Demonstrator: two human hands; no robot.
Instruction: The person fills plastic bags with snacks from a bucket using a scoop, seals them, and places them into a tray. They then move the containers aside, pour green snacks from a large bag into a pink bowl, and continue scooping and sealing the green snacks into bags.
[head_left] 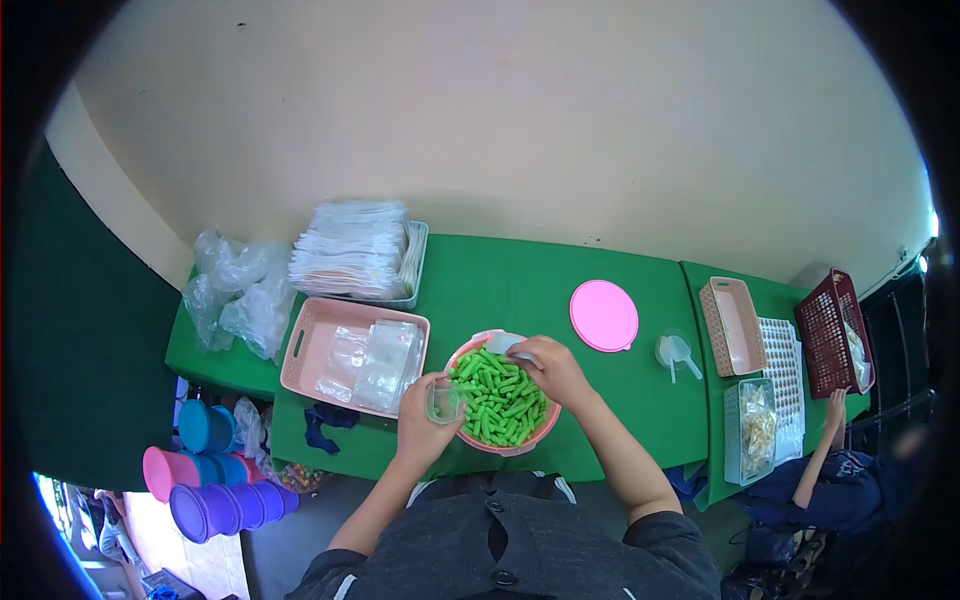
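A round pink tub (549,424) full of short bright-green sticks (498,400) stands at the table's front edge before me. At the tub's left rim my left hand (424,415) is closed around a small clear plastic cup (443,403), tilted so that I look into it. Over the tub's back rim my right hand (546,367) grips a whitish translucent scoop (504,343), partly hidden by the fingers. To the left of the tub, a pink basket (290,372) holds clear plastic bags (385,360).
A pink lid (604,315) and a white scoop in a small bowl (678,352) lie to the right. Stacked white packets (350,250) and crumpled plastic bags (245,295) are at back left. At far right, a person's hand (836,408) touches a maroon basket (826,340).
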